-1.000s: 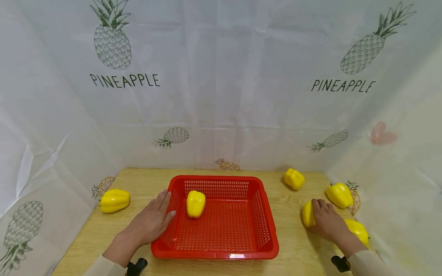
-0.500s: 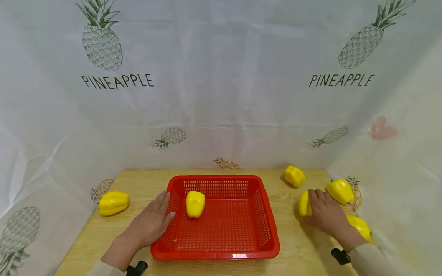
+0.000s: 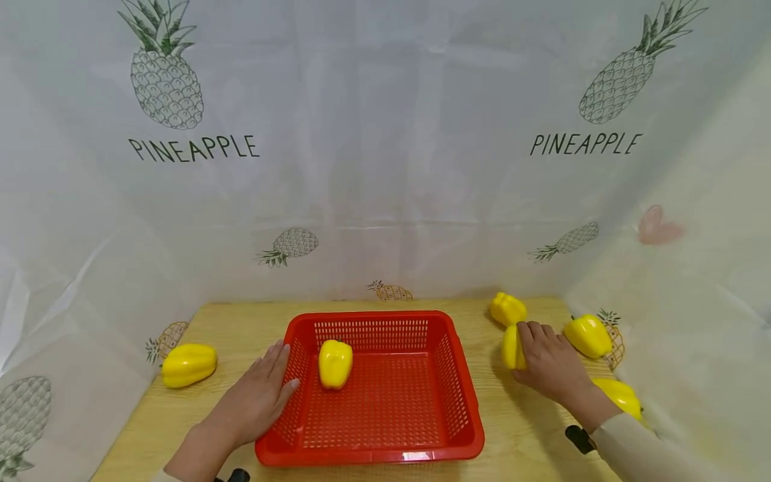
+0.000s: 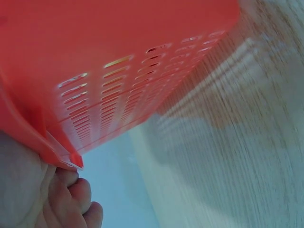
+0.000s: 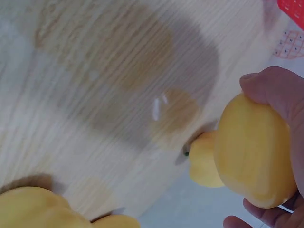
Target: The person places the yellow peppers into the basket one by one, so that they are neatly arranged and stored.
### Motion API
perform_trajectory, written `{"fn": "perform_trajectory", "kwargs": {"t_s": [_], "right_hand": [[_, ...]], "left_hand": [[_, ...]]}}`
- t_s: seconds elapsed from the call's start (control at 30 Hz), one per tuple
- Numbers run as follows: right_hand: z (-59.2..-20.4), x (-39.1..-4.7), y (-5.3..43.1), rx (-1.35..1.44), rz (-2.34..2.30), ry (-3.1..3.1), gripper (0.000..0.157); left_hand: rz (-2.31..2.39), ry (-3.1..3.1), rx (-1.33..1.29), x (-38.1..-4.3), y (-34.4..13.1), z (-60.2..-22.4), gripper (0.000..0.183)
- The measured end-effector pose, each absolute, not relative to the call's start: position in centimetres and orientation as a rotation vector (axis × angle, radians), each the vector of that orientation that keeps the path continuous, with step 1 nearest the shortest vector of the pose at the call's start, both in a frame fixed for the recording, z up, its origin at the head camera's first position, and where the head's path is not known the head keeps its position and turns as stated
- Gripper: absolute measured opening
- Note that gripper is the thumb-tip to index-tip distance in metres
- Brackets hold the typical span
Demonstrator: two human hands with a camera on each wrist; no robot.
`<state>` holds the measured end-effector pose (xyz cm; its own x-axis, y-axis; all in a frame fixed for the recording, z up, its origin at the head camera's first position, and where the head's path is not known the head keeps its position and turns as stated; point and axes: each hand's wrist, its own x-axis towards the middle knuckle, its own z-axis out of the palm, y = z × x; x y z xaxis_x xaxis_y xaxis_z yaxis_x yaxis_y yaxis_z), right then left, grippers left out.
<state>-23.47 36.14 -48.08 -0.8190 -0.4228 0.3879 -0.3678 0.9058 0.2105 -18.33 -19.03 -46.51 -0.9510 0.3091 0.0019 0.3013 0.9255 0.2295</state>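
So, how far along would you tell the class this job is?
It looks early. Done: one yellow pepper lies in the red basket. In hand: the right hand grips another pepper outside it; the left hand rests on the basket's rim. Presumably left: one loose pepper on the table's left and three more peppers on its right.

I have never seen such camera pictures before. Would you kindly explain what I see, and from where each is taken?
There is no machine, only a person's two bare hands. The wide picture comes from a camera on the head; the two smaller ones come from cameras on the wrists. On the wooden table stands a red basket with one yellow pepper inside. The left hand rests on its rim. The right hand grips a second pepper. Four other peppers lie around: one at the left, three at the right.
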Motion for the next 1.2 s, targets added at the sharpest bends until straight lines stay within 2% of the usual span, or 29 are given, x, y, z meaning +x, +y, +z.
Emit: {"fn": "perform_trajectory", "kwargs": {"t_s": [0.33,0.6,0.83,1.2], "right_hand": [[-47.5,-25.0,34.8,0.641,-0.247,-2.505,0.096],[-46.9,-26.0,33.6,0.684,-0.286,-2.49,0.087],[-46.0,-26.7,32.3,0.721,-0.307,-2.457,0.091],[-44.8,-27.2,30.4,0.759,-0.313,-2.442,0.086]], "left_hand": [[0.381,3.063,0.499,-18.1,-19.1,-46.6,0.073],[0.378,3.073,0.513,-18.2,-19.1,-46.5,0.072],[0.387,3.068,0.514,-18.7,-19.2,-46.6,0.073],[0.375,3.082,0.533,-18.2,-19.1,-46.5,0.071]]}}
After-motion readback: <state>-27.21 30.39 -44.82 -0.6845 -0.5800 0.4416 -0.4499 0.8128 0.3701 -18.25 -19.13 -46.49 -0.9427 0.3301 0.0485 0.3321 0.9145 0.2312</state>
